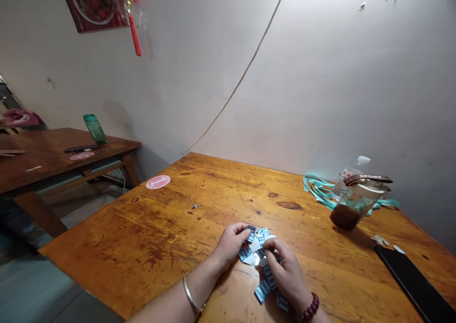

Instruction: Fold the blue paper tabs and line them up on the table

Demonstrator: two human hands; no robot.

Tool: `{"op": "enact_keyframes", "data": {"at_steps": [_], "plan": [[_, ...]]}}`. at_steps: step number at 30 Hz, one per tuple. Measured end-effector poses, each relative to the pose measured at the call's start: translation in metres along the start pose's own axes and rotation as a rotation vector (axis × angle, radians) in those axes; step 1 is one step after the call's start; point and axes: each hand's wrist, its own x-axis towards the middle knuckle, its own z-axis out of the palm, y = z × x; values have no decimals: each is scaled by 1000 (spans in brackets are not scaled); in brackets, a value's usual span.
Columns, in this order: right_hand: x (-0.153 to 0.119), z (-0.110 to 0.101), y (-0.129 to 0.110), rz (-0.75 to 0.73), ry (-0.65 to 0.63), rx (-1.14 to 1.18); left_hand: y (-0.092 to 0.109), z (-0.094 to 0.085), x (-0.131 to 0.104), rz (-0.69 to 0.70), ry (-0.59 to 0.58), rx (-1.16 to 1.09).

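A loose pile of small blue-and-white striped paper pieces (262, 292) lies on the wooden table, some turned to a plain white side. My left hand (233, 247), with a silver bangle on its wrist, pinches one striped paper piece (251, 232) between thumb and fingers at the pile's left edge. Over the right side of the pile is my right hand (288, 268), wearing a dark red bead bracelet. Its thumb and forefinger are closed together near a white piece; what they grip, if anything, is too small to tell. Several pieces lie partly hidden under this hand.
The wooden table (221, 185) meets a grey wall. To the right are a cup of brown liquid (347, 216), a clear bottle (340, 187), a turquoise strap (315, 190) and a black phone-like slab (413, 280). A pink round sticker (158, 182) and a tiny blue scrap (194, 206) lie left.
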Motion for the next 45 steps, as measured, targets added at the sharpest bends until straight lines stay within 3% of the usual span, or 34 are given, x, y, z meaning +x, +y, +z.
{"op": "enact_keyframes", "data": {"at_steps": [7, 12, 18, 32, 45], "plan": [[0, 1, -10, -6, 28, 183, 3, 11, -12, -22, -142, 101], [1, 2, -5, 31, 91, 140, 5, 14, -15, -135, -196, 69], [2, 1, -2, 45, 90, 114, 3, 10, -14, -159, -276, -13], [3, 3, 3, 59, 110, 176, 6, 10, -11, -137, -97, 27], [3, 4, 3, 111, 37, 237, -5, 6, -6, -120, -109, -8]]}}
